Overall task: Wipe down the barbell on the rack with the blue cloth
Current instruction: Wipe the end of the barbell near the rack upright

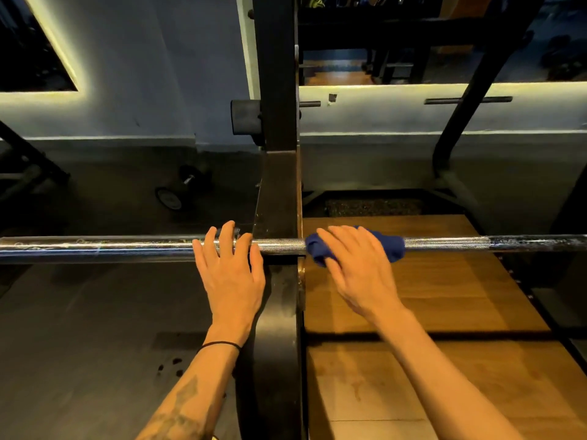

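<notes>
A steel barbell runs across the view, resting on the black rack upright. My left hand lies on the bar just left of the upright, fingers spread over its top. A blue cloth is draped over the bar right of the upright. My right hand presses the cloth onto the bar, fingers laid over it and curving slightly around it.
A dumbbell lies on the dark floor beyond the bar at left. A wooden platform spreads below the bar at right. A slanted black frame leg stands far right, and a lit wall runs behind.
</notes>
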